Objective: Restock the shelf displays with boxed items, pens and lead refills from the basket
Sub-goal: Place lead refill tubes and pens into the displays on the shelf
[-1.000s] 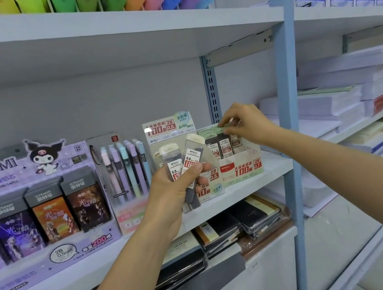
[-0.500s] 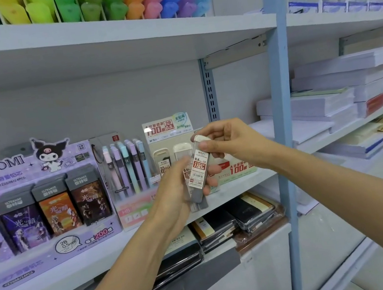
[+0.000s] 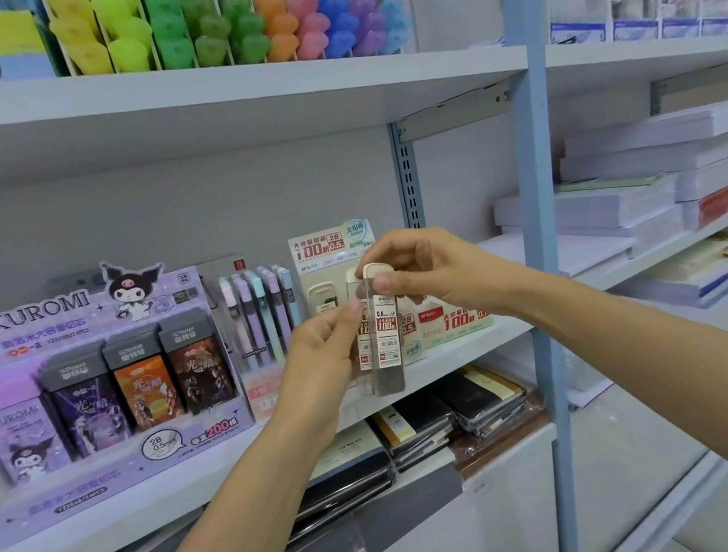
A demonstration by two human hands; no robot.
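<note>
An upright refill case [image 3: 385,344] is pinched at its cap by the right hand [image 3: 424,270], a second case [image 3: 362,348] is gripped beside it by the left hand [image 3: 322,355], and the display box [image 3: 456,320] is found just behind, rightward, on the shelf [image 3: 475,348].

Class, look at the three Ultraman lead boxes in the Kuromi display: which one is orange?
The middle Ultraman box has the orange front; the left box is purple and the right box is dark brown.
</note>
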